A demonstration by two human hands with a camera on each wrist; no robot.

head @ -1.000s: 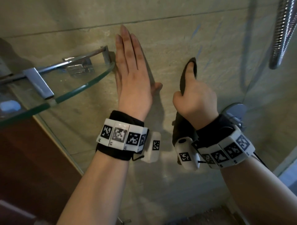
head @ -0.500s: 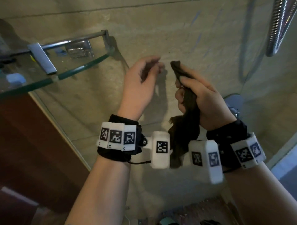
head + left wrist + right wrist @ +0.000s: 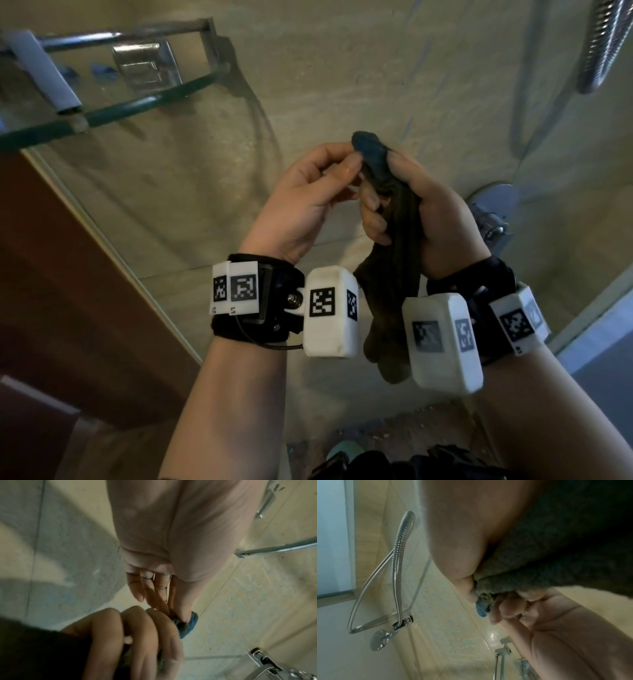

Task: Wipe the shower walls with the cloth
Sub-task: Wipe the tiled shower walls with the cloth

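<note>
A dark cloth (image 3: 400, 246) with a blue tip (image 3: 370, 150) hangs bunched in front of the beige tiled shower wall (image 3: 342, 68), not touching it. My right hand (image 3: 383, 181) grips the cloth's upper part, and its lower end dangles between the two wrist cameras. My left hand (image 3: 352, 161) pinches the blue tip between thumb and fingers. The left wrist view shows that hand (image 3: 175, 614) pinching the blue tip (image 3: 188, 626). In the right wrist view my right hand (image 3: 476, 595) holds the cloth (image 3: 556, 547) against the palm.
A glass corner shelf (image 3: 137, 102) with a metal rail juts out at the upper left. A metal shower hose (image 3: 603, 44) hangs at the upper right, above a round chrome wall fitting (image 3: 493, 198). A brown panel (image 3: 68, 274) stands to the left.
Both hands have come off the wall. The left hand, flat on the tiles a second ago, now pinches the cloth's tip. The right hand has drawn the cloth back from the wall.
</note>
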